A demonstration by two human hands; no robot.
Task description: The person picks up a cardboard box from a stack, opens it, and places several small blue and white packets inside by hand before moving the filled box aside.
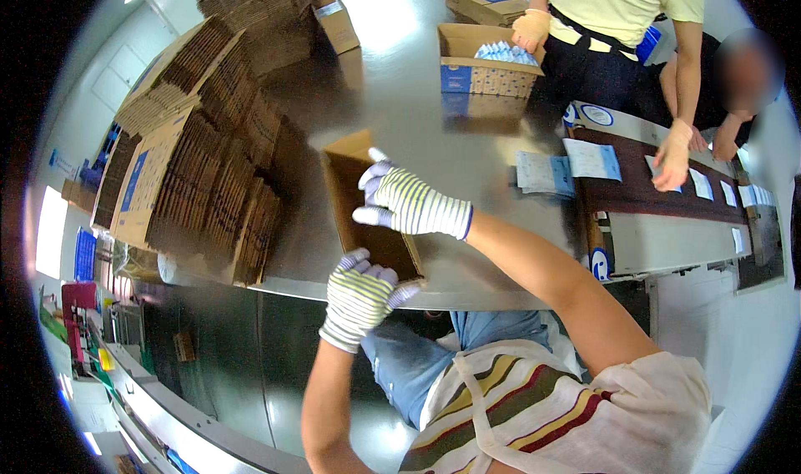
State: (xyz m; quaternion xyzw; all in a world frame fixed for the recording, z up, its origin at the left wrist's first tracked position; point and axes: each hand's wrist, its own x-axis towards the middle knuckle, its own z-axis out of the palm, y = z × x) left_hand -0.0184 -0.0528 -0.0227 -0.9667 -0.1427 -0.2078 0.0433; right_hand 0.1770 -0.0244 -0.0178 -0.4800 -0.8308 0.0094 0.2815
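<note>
An open brown cardboard box (346,192) lies at the near edge of the steel table, its bare inside showing. My left hand (357,300), in a striped knit glove, is closed on the box's near left edge, fingers bent over the cardboard. My right hand (415,203), gloved the same way, reaches over the box from the right. Its thumb and fingers are apart above the opening, with nothing seen between them. Part of the box's right side is hidden under this hand.
Tall stacks of flattened cartons (188,173) stand on the left. Across the table (476,257), a co-worker's hand touches a carton (492,80) holding blue-white packets. At right, a dark conveyor belt (642,192) carries packets (592,158); another person sits behind it.
</note>
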